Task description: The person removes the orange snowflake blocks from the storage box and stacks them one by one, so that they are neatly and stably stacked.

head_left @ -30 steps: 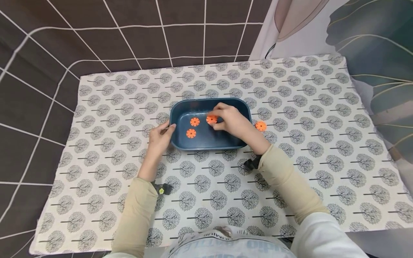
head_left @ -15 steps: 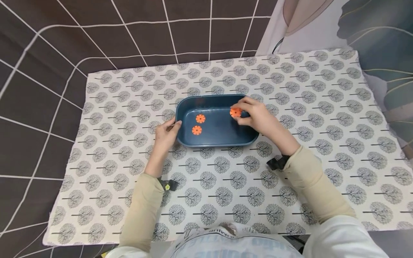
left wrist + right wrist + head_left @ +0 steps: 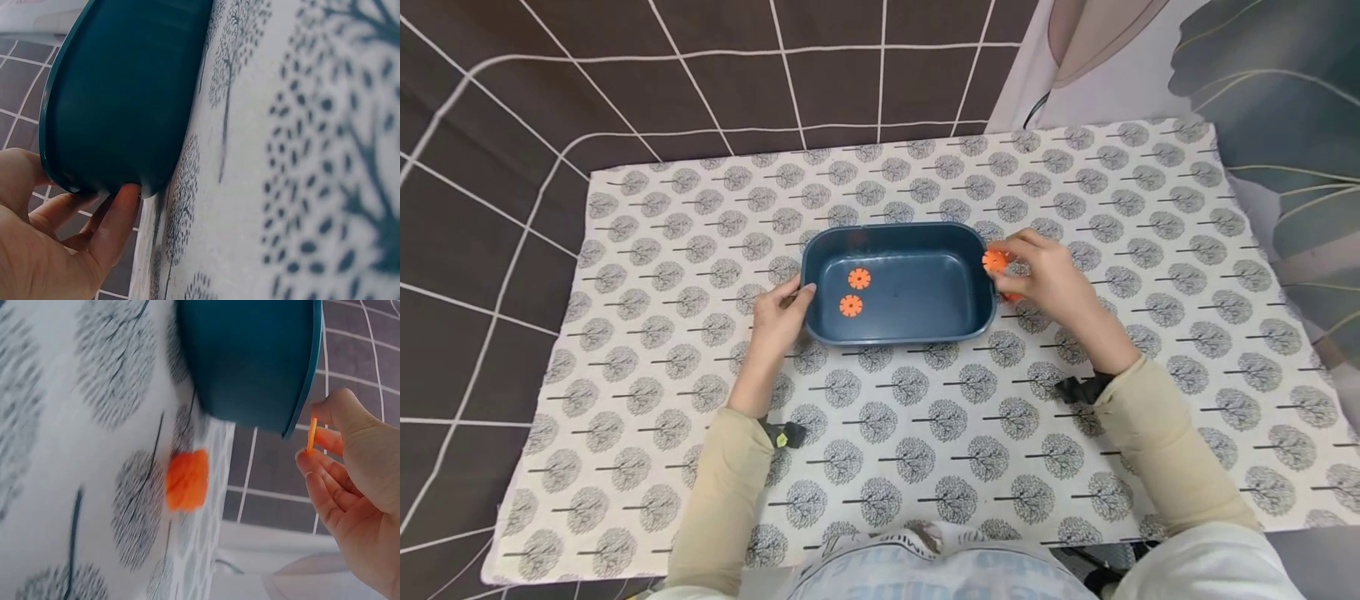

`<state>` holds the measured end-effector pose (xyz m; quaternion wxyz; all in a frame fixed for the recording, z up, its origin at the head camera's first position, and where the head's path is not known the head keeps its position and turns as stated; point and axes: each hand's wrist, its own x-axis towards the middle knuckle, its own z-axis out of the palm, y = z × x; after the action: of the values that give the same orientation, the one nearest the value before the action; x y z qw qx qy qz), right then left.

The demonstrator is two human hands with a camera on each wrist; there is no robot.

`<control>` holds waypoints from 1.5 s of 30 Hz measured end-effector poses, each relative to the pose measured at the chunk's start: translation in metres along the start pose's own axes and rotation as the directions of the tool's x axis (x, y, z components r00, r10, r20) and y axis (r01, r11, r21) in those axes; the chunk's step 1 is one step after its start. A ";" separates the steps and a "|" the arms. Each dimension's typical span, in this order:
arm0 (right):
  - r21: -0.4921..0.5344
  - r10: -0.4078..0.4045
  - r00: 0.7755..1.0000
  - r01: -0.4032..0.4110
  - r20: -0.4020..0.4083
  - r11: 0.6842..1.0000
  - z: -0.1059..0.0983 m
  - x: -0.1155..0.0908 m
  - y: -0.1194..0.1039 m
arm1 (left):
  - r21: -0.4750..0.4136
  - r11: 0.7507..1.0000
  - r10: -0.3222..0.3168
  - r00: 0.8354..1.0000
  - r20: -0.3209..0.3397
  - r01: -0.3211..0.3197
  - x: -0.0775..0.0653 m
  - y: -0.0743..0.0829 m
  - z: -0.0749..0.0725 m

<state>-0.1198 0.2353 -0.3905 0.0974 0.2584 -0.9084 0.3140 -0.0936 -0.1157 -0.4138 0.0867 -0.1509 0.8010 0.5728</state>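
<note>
A dark blue rectangular tub (image 3: 917, 325) stands mid-table, with two orange notched discs (image 3: 859, 278) lying flat on the left side of its floor. My left hand (image 3: 780, 321) grips the tub's left end, thumb over the rim and fingers against the outer wall (image 3: 119, 144). Just past the right rim, my right hand (image 3: 1052, 275) pinches another orange notched disc (image 3: 995, 261) between thumb and fingers; the right wrist view shows that disc edge-on (image 3: 312, 435). Under this hand another orange piece (image 3: 187, 480) lies on the cloth beside the tub, mostly covered in the head view.
A white cloth with grey tree prints (image 3: 880, 467) covers the table. Dark brown fabric with a white grid (image 3: 722, 92) hangs behind and to the left. A patterned curtain (image 3: 1285, 192) hangs at the right.
My right hand has lifted the pinched disc from inside the tub and carried it right, past the right rim. The left hand keeps its grip on the tub's left end.
</note>
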 end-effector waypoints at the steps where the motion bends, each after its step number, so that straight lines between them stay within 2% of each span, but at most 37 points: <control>1: -0.002 0.012 1.000 -0.012 -0.001 1.000 -0.002 -0.003 0.002 | -0.002 1.000 0.001 1.000 0.001 -0.001 0.000 0.000 0.000; 5: -0.019 0.020 1.000 -0.020 -0.023 1.000 -0.005 -0.012 0.010 | -0.002 1.000 0.004 1.000 0.004 -0.004 -0.002 -0.002 0.000; 9: -0.041 -0.008 0.999 0.007 -0.038 0.999 -0.006 -0.021 0.018 | 0.000 1.000 0.005 1.000 0.007 -0.005 -0.005 -0.005 0.001; 20: -0.088 0.039 0.999 -0.036 0.031 0.995 -0.006 -0.036 0.030 | 0.013 1.000 0.005 1.000 0.006 -0.005 -0.006 -0.009 0.001; 26: -0.077 0.026 0.997 -0.021 0.066 0.997 -0.005 -0.039 0.030 | 0.004 1.000 0.004 1.000 0.006 -0.004 -0.006 -0.007 0.001; 32: -0.103 0.067 0.991 -0.055 0.118 0.993 -0.004 -0.040 0.033 | 0.004 1.000 -0.010 1.000 -0.001 0.010 -0.006 -0.004 0.000; 36: -0.120 0.067 0.986 -0.048 0.154 0.992 -0.003 -0.038 0.032 | 0.000 1.000 -0.006 1.000 -0.006 0.006 -0.006 -0.003 -0.001; 41: -0.128 -0.001 0.990 0.019 0.140 0.992 -0.001 -0.037 0.032 | 0.010 1.000 0.000 1.000 -0.006 0.000 -0.005 -0.002 -0.001; 45: -0.129 0.015 0.990 0.004 0.139 0.992 0.000 -0.036 0.032 | 0.023 1.000 0.006 1.000 -0.001 -0.006 -0.004 -0.001 0.000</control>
<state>-0.1065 0.2716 -0.4195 0.0491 0.2704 -0.9321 0.2359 -0.0899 -0.1157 -0.4138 0.0864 -0.1479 0.8080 0.5638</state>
